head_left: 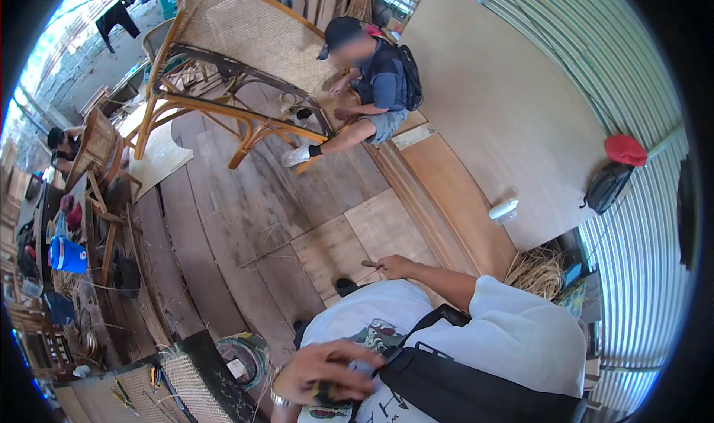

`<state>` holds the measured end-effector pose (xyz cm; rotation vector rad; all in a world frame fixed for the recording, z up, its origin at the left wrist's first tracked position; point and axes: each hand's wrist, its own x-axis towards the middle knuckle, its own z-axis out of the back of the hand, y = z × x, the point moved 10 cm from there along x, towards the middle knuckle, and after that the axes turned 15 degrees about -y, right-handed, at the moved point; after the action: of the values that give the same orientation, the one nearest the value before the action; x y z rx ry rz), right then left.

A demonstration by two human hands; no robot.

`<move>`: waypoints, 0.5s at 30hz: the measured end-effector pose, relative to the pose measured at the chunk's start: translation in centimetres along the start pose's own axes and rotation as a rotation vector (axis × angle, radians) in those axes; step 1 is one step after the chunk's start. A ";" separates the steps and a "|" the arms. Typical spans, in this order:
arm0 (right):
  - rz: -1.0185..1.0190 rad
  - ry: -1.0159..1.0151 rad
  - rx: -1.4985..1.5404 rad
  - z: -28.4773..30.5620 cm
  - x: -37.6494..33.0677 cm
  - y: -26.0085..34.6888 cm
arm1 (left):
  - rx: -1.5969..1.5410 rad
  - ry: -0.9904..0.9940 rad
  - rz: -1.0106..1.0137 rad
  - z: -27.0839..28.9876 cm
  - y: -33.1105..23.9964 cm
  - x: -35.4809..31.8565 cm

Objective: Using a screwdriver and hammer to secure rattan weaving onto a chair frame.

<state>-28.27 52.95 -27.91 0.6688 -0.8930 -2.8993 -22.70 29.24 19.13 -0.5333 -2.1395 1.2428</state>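
Note:
My right hand (396,267) is stretched forward over the floorboards, its fingers closed round a small tool with a short brown handle (369,264); its exact kind is too small to tell. Close to my chest, my left hand (327,369) is bent and partly smeared by motion. Under its curled fingers shows a small yellow-and-black thing (324,390), mostly hidden. Beside those fingers runs the black strap (446,378) of a bag across my white shirt.
Ahead, a person in dark clothes sits working at a tipped rattan bench (253,40). A large plywood sheet (491,88) lies to the right with a bottle (503,209) on it. At lower left are hand tools (167,386) on woven cane and a bucket (242,360).

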 end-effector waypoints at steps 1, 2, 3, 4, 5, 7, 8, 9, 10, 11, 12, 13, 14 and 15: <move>-0.114 0.083 -0.031 -0.3 -0.8 -2.0 | 0.019 0.017 -0.020 -0.6 -0.4 -1.0; -0.084 0.062 -0.036 0.5 -1.0 -2.4 | 0.042 -0.038 0.026 -0.6 -0.3 -1.6; -0.097 0.046 -0.071 1.2 -1.4 -3.2 | 0.017 -0.099 0.035 -0.5 -0.7 -1.9; -0.117 0.046 -0.108 1.7 -1.8 -4.1 | 0.167 -0.179 -0.141 -0.7 -1.8 -1.7; -0.110 0.032 -0.116 2.2 -1.9 -4.7 | 0.177 -0.197 -0.152 -0.9 -2.0 -1.4; -0.192 0.079 -0.194 2.3 -2.4 -6.7 | 0.336 -0.155 -0.301 -2.2 -3.1 -0.3; -0.185 0.081 -0.202 2.3 -2.4 -7.1 | 0.334 -0.167 -0.469 -2.8 -4.1 0.5; -0.189 0.101 -0.220 2.0 -2.4 -7.5 | 0.350 -0.170 -0.488 -3.6 -4.0 1.5; -0.199 0.124 -0.239 1.7 -2.2 -8.0 | 0.347 -0.149 -0.574 -4.6 -4.6 2.3; -0.188 0.124 -0.233 1.3 -2.0 -7.9 | 0.348 -0.112 -0.649 -5.8 -5.3 3.0; -0.197 0.115 -0.214 1.1 -1.5 -8.0 | 0.345 -0.129 -0.656 -6.1 -5.4 4.2; -0.251 0.114 -0.184 0.9 -1.3 -8.4 | 0.440 -0.027 -0.705 -7.6 -5.2 4.9; -0.203 0.105 -0.196 0.7 -0.8 -7.9 | 0.546 0.080 -0.750 -9.2 -4.8 5.3; -0.180 0.069 -0.173 0.6 -0.3 -7.4 | 0.537 0.070 -0.755 -9.4 -4.8 5.7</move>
<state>-27.55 59.51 -31.39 0.8693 -0.5943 -3.0402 -20.78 36.31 28.58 0.4217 -1.5901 1.2267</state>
